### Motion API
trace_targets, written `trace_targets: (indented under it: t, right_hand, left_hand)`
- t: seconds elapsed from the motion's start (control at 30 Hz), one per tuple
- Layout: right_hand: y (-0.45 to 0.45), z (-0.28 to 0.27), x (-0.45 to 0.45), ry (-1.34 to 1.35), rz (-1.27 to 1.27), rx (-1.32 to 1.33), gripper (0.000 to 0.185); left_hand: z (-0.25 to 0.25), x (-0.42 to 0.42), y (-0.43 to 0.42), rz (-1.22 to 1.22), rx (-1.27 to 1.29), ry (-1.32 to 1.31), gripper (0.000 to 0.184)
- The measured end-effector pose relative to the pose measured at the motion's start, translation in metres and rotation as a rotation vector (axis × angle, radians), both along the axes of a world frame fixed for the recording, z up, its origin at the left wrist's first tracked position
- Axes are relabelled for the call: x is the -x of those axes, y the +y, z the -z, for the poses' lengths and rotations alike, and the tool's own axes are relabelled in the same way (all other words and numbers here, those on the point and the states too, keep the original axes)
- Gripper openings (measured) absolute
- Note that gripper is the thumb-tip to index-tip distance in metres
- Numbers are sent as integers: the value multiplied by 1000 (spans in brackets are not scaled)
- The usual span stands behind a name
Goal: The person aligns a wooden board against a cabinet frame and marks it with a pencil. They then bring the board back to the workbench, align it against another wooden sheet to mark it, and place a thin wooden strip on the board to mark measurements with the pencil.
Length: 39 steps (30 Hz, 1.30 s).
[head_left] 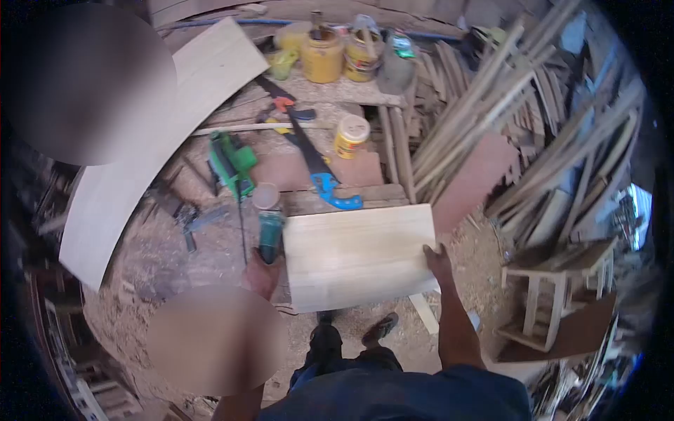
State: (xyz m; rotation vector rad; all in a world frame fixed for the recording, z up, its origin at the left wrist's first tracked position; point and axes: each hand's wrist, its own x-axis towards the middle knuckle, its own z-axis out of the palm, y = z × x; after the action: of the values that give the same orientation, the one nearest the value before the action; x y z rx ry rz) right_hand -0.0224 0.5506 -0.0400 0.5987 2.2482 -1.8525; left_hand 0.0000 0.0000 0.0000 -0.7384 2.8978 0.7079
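- in the head view, a pale board (361, 259) is spanning the near middle.
- the right hand (439, 263) is pinching its right edge, the thumb resting on top; the fingers underneath are hiding.
- the left hand (264, 274) is wrapping its fingers around a teal power tool (269, 231), just left of the board; contact between them is staying unclear.
- a blue-handled saw (326, 186) is lying beyond.
- the board is showing straight edges, so its outline is seemingly done; i cannot tell what surface work is remaining.
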Motion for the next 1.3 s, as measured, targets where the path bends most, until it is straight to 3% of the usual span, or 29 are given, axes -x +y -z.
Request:
trace_targets:
  t: [0.03,0.07,0.1,0.17,0.2,0.27,0.3,0.43,0.5,0.63,0.7,0.73,0.83,1.0,1.1,1.2,1.3]
  right_hand:
    - [19,6,-11,-131,58,-182,64]
    - [17,-6,-17,18,-34,-398,61]
    - [-3,79,-9,23,8,-708,63]
    - [25,61,-24,-224,32,-588,67]
    - [30,47,-39,-166,123,-522,68]
    - [14,11,-72,-37,301,-364,71]
    - [11,-14,-89,-90,351,-408,71]
    - [15,-86,-179,-228,542,-503,66]
    - [26,-108,-239,-207,659,-547,65]
    - [9,-214,-326,-259,989,-395,60]
    - [9,-228,-379,-238,1108,-407,61]
    - [10,-226,-407,-230,1182,-415,62]
    - [2,-219,-489,-170,1395,-463,63]
    - [-50,-235,-600,-269,1633,-484,67]
    - [-71,-231,-682,-142,1805,-372,59]
    - [-101,-187,-769,-158,1908,-495,59]
    - [-140,-223,-817,-193,2020,-336,63]
  left_hand:
    - [-13,1,4,-10,-42,113,73]
    - [-19,4,7,-21,-91,225,65]
    - [-27,22,-17,-14,-15,187,68]
    - [-20,32,-1,-30,-70,87,72]
    - [-26,36,16,-54,-53,78,78]
    - [13,34,1,-12,6,188,78]
    - [26,35,-3,10,34,245,79]
    - [0,33,2,109,121,207,82]
    - [16,32,-6,155,146,238,82]
    - [54,33,-32,259,47,232,87]
    - [39,20,-20,342,265,414,87]
    - [43,14,-19,498,522,509,77]
    - [86,19,-51,539,366,135,109]
    - [86,-46,88,970,349,-178,95]
    - [73,-101,168,1268,334,-242,87]
    - [66,-158,231,1525,331,-295,80]
    - [56,-215,278,1769,340,-351,72]
